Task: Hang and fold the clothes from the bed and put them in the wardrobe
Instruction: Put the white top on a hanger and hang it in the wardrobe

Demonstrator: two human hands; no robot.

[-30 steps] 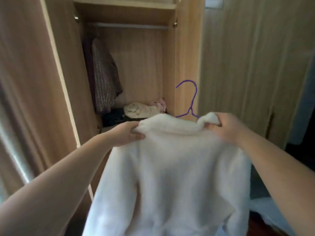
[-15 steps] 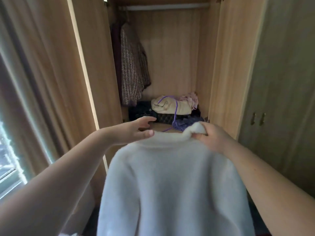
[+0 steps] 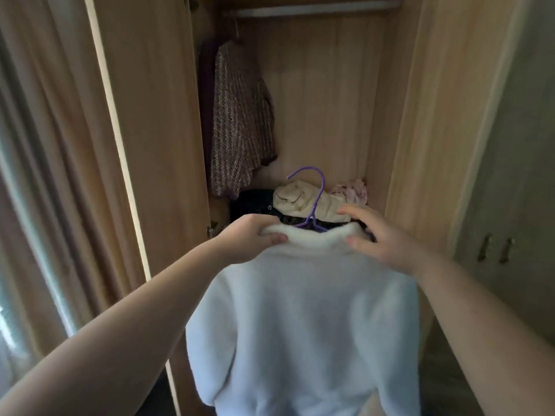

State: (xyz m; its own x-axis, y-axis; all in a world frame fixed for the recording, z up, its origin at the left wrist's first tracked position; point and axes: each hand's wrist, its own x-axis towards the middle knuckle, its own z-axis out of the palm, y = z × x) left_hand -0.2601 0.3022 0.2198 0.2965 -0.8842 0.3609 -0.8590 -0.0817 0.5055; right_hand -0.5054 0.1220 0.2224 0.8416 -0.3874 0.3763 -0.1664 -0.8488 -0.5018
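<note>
A white fleece top (image 3: pixel 303 319) hangs on a purple hanger (image 3: pixel 315 199), whose hook rises above the collar. My left hand (image 3: pixel 250 238) grips the left end of the collar, thumb on the near side. My right hand (image 3: pixel 377 235) holds the right end of the collar, thumb in front and fingers over the far side. Both hold the top in front of the open wardrobe (image 3: pixel 330 100). Its hanging rail (image 3: pixel 315 9) runs across the top of the view.
A striped knit garment (image 3: pixel 240 121) hangs at the wardrobe's left. Folded clothes (image 3: pixel 303 199) are piled on its floor: dark, cream and pink items. The open wardrobe door (image 3: pixel 135 115) stands left, a curtain (image 3: pixel 36 175) beyond it. Closed wardrobe doors (image 3: pixel 495 205) are right.
I have moved closer to the wardrobe and turned to face it squarely. The top came in front of the opening, and the hanger hook now stands upright above the collar.
</note>
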